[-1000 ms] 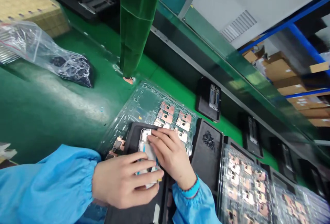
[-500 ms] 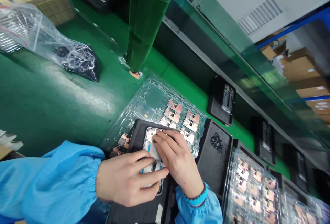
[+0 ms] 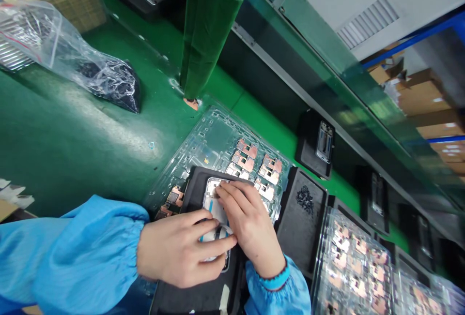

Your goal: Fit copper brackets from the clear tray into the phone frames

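Observation:
A silver-edged phone frame [image 3: 213,188] lies in a black foam tray [image 3: 194,189] in front of me. Blue strips and a pale sheet show inside it. My left hand [image 3: 187,247] reaches over its lower part from the left, fingers bent round it. At the frame's upper right, my right hand [image 3: 249,223] presses its fingertips close together on the inner surface. The two hands nearly meet across the frame. What lies under the right fingertips is hidden.
Behind the tray, a clear plastic tray [image 3: 221,128] holds several copper-coloured boards [image 3: 247,148]. Right of it, a black tray [image 3: 294,228] contains small black parts [image 3: 305,199]. Another board tray [image 3: 327,237] stands farther right. A plastic bag [image 3: 109,80] lies at left; a green post [image 3: 207,29] rises behind.
The view has shifted slightly. Both hands stay on the phone frame in nearly the same pose, with only tiny finger movement.

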Demonstrator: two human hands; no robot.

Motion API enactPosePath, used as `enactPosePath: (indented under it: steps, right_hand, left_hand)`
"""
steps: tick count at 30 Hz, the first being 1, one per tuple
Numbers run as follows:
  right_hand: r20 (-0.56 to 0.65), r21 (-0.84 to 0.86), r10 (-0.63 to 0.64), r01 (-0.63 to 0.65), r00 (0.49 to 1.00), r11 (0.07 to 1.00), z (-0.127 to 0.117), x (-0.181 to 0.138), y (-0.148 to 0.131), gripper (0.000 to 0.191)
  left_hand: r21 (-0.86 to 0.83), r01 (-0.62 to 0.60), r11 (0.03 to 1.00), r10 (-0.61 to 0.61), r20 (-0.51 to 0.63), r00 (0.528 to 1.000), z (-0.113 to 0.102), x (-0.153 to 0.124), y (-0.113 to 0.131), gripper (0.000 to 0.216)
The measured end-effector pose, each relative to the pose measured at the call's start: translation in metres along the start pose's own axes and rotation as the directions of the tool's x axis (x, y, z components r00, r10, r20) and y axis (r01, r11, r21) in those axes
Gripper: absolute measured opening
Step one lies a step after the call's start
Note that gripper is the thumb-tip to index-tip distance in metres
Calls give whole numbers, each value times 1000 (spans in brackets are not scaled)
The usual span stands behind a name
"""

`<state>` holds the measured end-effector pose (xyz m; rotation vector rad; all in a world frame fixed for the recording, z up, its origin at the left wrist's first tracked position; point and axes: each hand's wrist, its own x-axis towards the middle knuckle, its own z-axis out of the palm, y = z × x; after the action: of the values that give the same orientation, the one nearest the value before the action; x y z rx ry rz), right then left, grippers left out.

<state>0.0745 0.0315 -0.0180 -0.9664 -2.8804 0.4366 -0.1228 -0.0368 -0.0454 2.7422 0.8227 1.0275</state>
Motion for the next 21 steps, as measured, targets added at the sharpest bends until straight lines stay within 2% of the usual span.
enactPosePath:
  steps: [3, 8, 12, 15, 18, 21]
  right_hand:
    - [-1, -68, -15, 15, 1000, 998, -3, 1, -7, 36]
    - [-37, -180, 115, -119, 993, 976, -7, -5, -21, 45]
    - [-47, -92, 142, -146, 989, 985, -5, -11, -17, 55]
    - [-35, 11, 97, -96, 995, 995, -9, -15, -10, 57]
    - [-112, 103, 76, -65, 991, 993, -20, -25, -6, 56]
    - [-205, 154, 126, -95, 971, 983, -30, -41, -4, 57]
  left_hand:
    - [-8, 0, 1000, 0, 4, 1000, 1, 0, 2, 9]
    - [-13, 41, 999, -40, 38, 998, 0, 1, -3, 13]
    - [43, 133, 990, -135, 46, 990, -3, 2, -11, 21]
    - [115, 182, 977, -186, 31, 982, -5, 4, -13, 23]
    - [201, 198, 959, -210, 39, 977, -6, 5, -13, 28]
    - [249, 210, 945, -231, 57, 971, -4, 4, -14, 32]
